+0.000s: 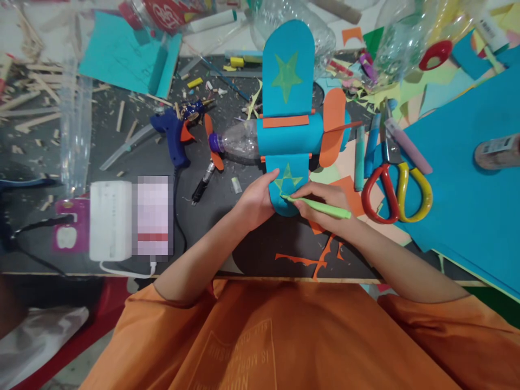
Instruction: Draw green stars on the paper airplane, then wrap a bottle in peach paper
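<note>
A model airplane (289, 134) made from a plastic bottle and blue paper lies on the table, its orange propeller (208, 127) and purple cap pointing left. Its far wing bears a filled yellow-green star (287, 76). On the near wing, a second star (287, 177) shows a drawn outline with a partly coloured inside. My left hand (260, 197) grips the near wing's left edge, thumb on top; its other fingers are hidden beneath. Pinched in my right hand (320, 203) is a light green marker (325, 207), its tip touching the near star's lower part.
Red-and-yellow-handled scissors (392, 184) and a large blue sheet (459, 162) lie to the right. Left are a blue glue gun (174, 135), a craft knife (202, 183) and a white box (110, 219). Orange scraps (300, 260) lie near the front edge; plastic bottles (292, 27) stand behind.
</note>
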### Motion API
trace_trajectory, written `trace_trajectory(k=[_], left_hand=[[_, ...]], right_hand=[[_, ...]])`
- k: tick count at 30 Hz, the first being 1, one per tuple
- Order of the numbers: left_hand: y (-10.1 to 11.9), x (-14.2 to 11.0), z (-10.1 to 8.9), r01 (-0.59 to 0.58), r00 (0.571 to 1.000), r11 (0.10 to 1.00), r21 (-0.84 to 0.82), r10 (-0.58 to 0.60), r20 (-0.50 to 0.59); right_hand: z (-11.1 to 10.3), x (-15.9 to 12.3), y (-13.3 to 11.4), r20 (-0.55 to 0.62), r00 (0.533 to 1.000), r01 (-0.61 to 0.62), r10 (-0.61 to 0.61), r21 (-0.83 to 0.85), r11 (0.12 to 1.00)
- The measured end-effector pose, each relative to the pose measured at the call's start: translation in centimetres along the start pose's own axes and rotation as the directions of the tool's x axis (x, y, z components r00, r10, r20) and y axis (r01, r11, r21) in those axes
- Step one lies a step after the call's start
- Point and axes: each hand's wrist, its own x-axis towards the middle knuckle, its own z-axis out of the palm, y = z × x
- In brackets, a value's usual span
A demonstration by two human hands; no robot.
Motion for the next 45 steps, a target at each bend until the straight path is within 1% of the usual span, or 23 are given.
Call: trace_trajectory(k=[5,8,10,14,17,21,24,29,34,38,43,45], left_hand=[[-0.03,0.03,-0.10,0.008,1.000,1.000,-0.004,-0.008,-0.008],[0.00,-0.02,-0.06,0.004,1.000,1.000,0.011,-0.003,-0.022],[0.04,-0.02,0.00,0.005,1.000,1.000,0.002,-0.005,-0.017],[0.04,0.09,-0.07,0.007,1.000,1.000,-0.023,-0.007,0.012],[0.00,0.15,-0.21,0.003,1.000,1.000,-0.012,-0.003,0.023],[0.01,0.09,-0.17,0.000,1.000,1.000,0.002,0.000,0.015],[0.05,-0.01,-0.01,-0.001,1.000,1.000,0.003,0.001,-0.003],[0.06,-0.05,0.05,0.005,1.000,1.000,-0.003,-0.005,-0.004],[0.05,0.00,-0.08,0.002,1.000,1.000,-0.004,-0.002,-0.002],[0.03,0.05,-0.17,0.002,1.000,1.000,-0.007,-0.002,0.000],[0.12,0.02,0.02,0.014,1.000,1.000,-0.023,-0.015,-0.017],[0.17,-0.05,0.14,0.014,1.000,1.000,-0.011,-0.014,-0.020]], right_hand=[[0.03,-0.11,0.03,0.035,0.999,-0.012,0.013,-0.025,1.000],[0.06,-0.08,-0.02,0.036,0.999,0.027,-0.026,-0.022,0.999],[0.09,-0.02,-0.08,0.036,0.998,0.055,-0.054,-0.020,0.998],[0.14,0.07,-0.26,0.052,0.997,0.061,-0.058,-0.057,0.997],[0.09,0.12,-0.42,0.063,0.995,0.079,-0.075,-0.064,0.995],[-0.10,0.09,-0.62,0.082,0.995,0.063,-0.057,-0.066,0.996],[-0.16,0.02,-0.64,0.071,0.996,0.058,-0.053,-0.070,0.996],[-0.05,-0.02,-0.38,-0.009,0.994,0.104,-0.104,-0.046,0.994],[0.00,0.01,-0.37,0.018,0.989,0.146,-0.145,-0.077,0.986],[-0.02,-0.01,-0.46,-0.010,0.991,0.136,-0.137,-0.084,0.987],[0.05,-0.02,-0.43,0.020,0.980,0.198,-0.197,-0.131,0.971],[0.05,-0.03,-0.40,0.004,0.982,0.189,-0.191,-0.135,0.973]])
